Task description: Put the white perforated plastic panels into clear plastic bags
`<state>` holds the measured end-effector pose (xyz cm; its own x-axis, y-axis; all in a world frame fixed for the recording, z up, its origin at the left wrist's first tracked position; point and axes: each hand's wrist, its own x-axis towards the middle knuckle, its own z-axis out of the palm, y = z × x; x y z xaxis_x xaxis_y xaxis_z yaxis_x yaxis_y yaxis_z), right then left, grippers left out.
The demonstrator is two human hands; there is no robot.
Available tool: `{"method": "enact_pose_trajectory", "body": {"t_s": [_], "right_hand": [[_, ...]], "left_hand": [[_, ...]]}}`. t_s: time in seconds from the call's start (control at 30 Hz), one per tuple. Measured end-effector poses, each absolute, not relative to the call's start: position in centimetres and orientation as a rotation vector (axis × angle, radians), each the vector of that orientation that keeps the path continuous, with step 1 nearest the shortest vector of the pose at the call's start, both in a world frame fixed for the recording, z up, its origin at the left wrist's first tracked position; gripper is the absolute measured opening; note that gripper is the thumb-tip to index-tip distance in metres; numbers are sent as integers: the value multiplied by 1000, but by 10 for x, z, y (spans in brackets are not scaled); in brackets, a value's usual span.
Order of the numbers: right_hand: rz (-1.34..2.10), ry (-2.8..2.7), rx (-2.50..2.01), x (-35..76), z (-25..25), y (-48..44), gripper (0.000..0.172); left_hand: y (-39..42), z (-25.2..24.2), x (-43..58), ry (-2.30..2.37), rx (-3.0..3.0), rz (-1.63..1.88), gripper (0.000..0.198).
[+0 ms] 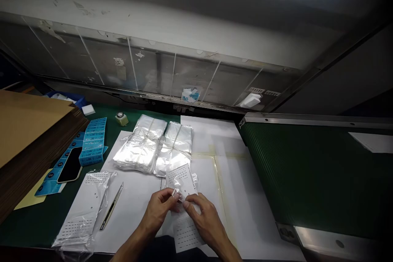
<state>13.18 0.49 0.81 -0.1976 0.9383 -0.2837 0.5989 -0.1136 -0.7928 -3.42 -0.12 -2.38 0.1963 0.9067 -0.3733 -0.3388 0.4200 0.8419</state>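
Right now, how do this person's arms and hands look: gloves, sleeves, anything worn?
The left grip and right grip are bare human hands, ungloved. The left forearm and right forearm are uncovered as far as they show; no sleeve, watch, cable or marking is visible on either.

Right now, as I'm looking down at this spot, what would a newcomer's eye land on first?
Probably the two shiny, tied bundles of clear plastic, side by side near the middle of the view. Just below them, the left hand and right hand meet at a white sheet with dark dashes. The wide green belt also stands out, filling the lower right.
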Motion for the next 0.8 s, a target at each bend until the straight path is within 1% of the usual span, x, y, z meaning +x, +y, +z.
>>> {"method": "enact_pose_trajectory", "body": {"t_s": [0.07,0.17,0.27,0.37,0.47,0.53,0.6,0.7,0.8], "right_hand": [[1188,-1849,-1684,132,7,5,30],[1089,-1969,-1693,133,3,4,29],[996,-2019,-1750,137,-4,1,32],[883,-2028,-1851,142,-8,1,30],[796,-2071,-1884,147,-7,5,31],[825,-2055,-1871,152,-5,9,31],[922,-1932,-1868,159,-2,14,30],[1106,-1565,-1869,176,7,18,28],[1316,-1082,-1809,195,20,12,34]], "left_hand": [[0,-21,-34,984,782,928,28],[-3,-22,-33,946,741,916,30],[-9,-23,-32,919,476,969,24],[-16,-23,-31,711,135,1020,16],[-19,-24,-31,607,129,968,20],[-17,-28,-33,717,368,897,23],[-11,-32,-37,952,682,856,23],[0,-33,-46,1271,988,833,29],[7,-30,-50,1355,1070,835,37]]}}
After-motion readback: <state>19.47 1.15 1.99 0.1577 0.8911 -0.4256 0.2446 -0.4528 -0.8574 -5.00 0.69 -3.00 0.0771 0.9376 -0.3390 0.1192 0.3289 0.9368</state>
